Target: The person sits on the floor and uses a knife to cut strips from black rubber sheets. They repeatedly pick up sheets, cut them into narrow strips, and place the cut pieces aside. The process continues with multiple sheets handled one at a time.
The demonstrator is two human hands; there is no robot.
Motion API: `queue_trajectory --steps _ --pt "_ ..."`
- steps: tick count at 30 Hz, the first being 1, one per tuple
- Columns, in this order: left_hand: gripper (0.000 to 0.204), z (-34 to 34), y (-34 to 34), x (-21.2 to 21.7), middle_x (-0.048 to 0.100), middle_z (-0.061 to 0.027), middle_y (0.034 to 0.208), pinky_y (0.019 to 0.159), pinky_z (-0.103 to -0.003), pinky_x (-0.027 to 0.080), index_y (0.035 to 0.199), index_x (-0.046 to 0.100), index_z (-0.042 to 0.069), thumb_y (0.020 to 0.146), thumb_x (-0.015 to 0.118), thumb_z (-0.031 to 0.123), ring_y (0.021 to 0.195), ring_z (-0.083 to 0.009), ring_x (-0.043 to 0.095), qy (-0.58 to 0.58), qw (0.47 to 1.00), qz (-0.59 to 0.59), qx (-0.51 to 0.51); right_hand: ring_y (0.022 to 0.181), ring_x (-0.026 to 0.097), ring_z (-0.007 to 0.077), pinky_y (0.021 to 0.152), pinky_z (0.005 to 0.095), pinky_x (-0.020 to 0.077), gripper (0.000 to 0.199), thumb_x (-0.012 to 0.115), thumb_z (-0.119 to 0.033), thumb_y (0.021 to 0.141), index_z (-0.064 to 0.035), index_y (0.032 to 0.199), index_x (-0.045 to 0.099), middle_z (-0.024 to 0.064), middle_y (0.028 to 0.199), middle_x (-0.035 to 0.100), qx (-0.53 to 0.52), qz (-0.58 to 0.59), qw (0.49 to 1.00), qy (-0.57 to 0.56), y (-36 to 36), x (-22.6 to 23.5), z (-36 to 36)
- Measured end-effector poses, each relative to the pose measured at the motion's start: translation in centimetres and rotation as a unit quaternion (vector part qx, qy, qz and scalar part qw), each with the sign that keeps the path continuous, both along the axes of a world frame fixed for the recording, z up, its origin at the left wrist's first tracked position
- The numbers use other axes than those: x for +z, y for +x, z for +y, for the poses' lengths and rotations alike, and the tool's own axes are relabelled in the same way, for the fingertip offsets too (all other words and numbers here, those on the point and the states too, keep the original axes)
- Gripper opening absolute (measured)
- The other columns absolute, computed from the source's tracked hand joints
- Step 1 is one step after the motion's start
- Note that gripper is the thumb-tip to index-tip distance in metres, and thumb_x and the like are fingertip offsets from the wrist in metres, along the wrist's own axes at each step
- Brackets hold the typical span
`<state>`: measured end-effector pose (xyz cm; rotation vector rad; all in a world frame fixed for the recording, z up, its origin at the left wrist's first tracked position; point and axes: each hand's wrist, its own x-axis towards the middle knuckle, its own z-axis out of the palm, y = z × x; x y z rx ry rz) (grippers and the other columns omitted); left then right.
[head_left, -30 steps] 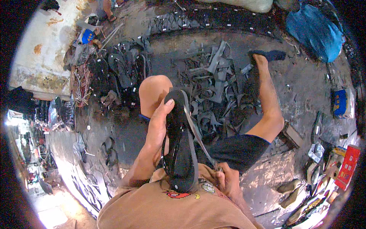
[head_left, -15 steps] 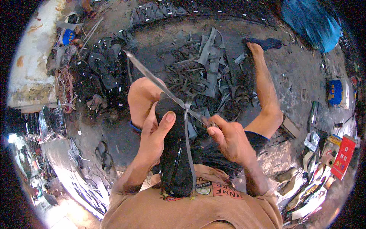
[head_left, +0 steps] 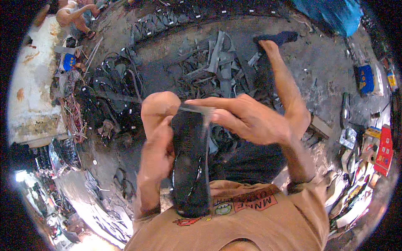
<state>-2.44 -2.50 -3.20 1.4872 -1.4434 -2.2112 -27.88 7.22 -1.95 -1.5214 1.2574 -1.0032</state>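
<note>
A black sandal, its sole edged by a thin grey rim, lies lengthwise before my chest, toe end away from me. My left hand is wrapped round its left side; part of the fingers is hidden beneath it. At the far end, my right hand is closed with its index finger stretched across the toe. The knife in that hand crosses the toe edge; motion smears its blade, and its handle is hidden in my fingers.
Dark offcuts are heaped on the floor between my legs. Black sandals lie piled to the left, with more in a row at the back. A blue plastic sheet is at far right. Another person sits far left.
My right hand has moved left and away from me, across the sandal's toe, turning the knife flatter. The view has shifted, bringing the other person more into sight.
</note>
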Motion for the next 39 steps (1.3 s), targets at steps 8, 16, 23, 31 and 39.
queue_trajectory --steps 8,16,23,31,39 --pt "0.037 3.7 -10.7 1.8 0.073 -0.0062 0.116 0.085 -0.038 0.061 0.125 0.065 0.014 0.092 0.08 0.017 0.101 -0.0212 0.072 -0.04 0.868 0.366 0.332 0.06 0.052 0.0111 0.059 0.0305 0.047 0.05 0.042 -0.029 0.112 -0.0142 0.161 0.042 0.0004 0.068 0.058 -0.394 -0.139 0.905 -0.078 4.9 -2.1 3.3" --pt "0.024 3.1 -9.5 -0.7 0.076 -0.006 0.109 0.088 -0.037 0.06 0.112 0.071 0.011 0.094 0.079 0.024 0.098 -0.0208 0.073 0.067 0.873 0.352 0.331 0.073 0.071 0.0412 0.064 0.0486 0.0536 0.028 0.055 -0.03 0.106 -0.0078 0.123 0.061 0.0206 0.081 0.068 -0.405 0.055 0.906 0.112 10.8 -8.5 14.8" --pt "0.049 5.9 -7.6 -3.7 0.069 -0.0092 0.13 0.104 -0.046 0.058 0.139 0.059 0.005 0.093 0.076 0.007 0.118 -0.0236 0.068 0.061 0.893 0.342 0.284 0.081 0.069 0.0473 0.07 0.0538 0.0529 0.031 0.057 -0.034 0.105 -0.0058 0.117 0.062 0.024 0.088 0.07 -0.372 0.14 0.91 0.12 6.4 -6.0 16.0" --pt "0.059 8.0 -2.0 -4.8 0.071 -0.0074 0.121 0.102 -0.042 0.056 0.135 0.06 0.003 0.08 0.083 0.001 0.112 -0.0231 0.068 0.04 0.957 0.222 0.185 0.07 0.063 0.0331 0.065 0.0439 0.0497 0.026 0.05 -0.024 0.107 -0.0033 0.111 0.065 0.0179 0.091 0.066 -0.265 0.14 0.953 -0.032 4.1 -7.8 9.5" --pt "0.049 -7.1 5.0 4.4 0.064 -0.014 0.128 0.106 -0.045 0.052 0.133 0.06 0.001 0.091 0.075 0.021 0.119 -0.0269 0.062 -0.355 0.891 0.155 0.235 0.047 0.048 0.011 0.039 0.0339 0.0361 0.033 0.055 -0.039 0.106 -0.0068 0.11 0.065 0.0013 0.061 0.053 -0.592 -0.118 0.796 0.039 -3.6 -14.3 12.1"
